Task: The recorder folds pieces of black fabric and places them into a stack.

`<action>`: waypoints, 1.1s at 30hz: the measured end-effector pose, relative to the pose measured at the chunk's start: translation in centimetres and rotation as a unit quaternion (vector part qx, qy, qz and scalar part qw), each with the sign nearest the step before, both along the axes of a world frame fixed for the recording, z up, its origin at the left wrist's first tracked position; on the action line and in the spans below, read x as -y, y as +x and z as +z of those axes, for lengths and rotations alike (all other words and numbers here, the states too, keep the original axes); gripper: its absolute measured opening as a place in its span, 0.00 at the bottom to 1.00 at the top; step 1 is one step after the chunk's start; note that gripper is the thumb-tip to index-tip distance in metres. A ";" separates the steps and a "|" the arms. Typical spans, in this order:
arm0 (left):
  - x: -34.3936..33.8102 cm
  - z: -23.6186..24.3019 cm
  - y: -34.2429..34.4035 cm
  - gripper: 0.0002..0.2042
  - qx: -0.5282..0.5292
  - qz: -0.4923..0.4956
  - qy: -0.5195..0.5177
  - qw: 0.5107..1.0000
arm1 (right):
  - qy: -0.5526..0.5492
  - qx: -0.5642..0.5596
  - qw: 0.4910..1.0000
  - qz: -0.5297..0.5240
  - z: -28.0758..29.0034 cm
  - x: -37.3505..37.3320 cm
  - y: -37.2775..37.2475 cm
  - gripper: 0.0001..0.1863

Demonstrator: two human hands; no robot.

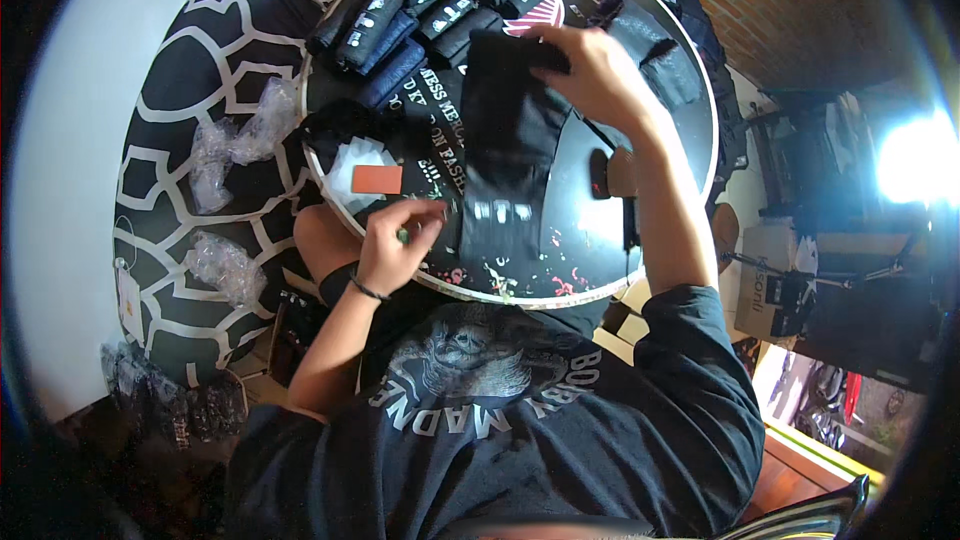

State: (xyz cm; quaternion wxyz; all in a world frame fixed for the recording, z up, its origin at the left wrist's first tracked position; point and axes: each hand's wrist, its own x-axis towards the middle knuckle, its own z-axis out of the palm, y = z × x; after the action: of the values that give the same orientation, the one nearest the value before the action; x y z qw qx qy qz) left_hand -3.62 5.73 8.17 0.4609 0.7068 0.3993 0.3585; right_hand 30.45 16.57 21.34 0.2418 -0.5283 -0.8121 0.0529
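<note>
A black folded fabric piece [505, 160] with white printed marks near its lower end lies lengthwise on the round painted tabletop [520, 298]. My right hand [595, 75] pinches it at its upper end. My left hand [398, 245] is left of its lower end, fingers curled round something small and greenish that is too hidden to name. An orange card [377, 179] rests on white plastic [355, 155] at the table's left, beside dark cloth. A brown object with a dark part [617, 173] sits right of the fabric, partly hidden by my right forearm.
Several dark rolled garments [450, 15] are heaped at the back left, more [668, 70] at the right. Clear crumpled plastic bags [225, 265] lie on the patterned cushion [170, 215] to my left. Boxes [770, 280] and a bright light [915, 155] are at the right.
</note>
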 end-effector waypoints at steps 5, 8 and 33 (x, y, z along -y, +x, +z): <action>-2.9 1.3 2.6 0.22 0.194 -0.116 -0.238 0.945 | 0.141 -0.030 0.990 -0.002 7.4 7.0 -1.6 0.23; -3.0 -0.8 4.1 0.34 0.320 -0.144 -0.355 0.867 | 0.187 0.033 0.981 0.029 6.3 10.6 -2.2 0.26; -5.0 -11.8 9.6 0.50 0.486 -0.145 -0.548 0.665 | 0.025 -0.145 0.980 0.131 -3.8 21.3 -3.5 0.21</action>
State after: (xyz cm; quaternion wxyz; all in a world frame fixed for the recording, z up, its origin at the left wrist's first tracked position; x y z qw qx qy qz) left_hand 5.98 10.77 -3.67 0.9400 0.1009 0.1358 0.2964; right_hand 26.94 -4.71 17.52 0.3609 -0.3977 -0.8319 0.1395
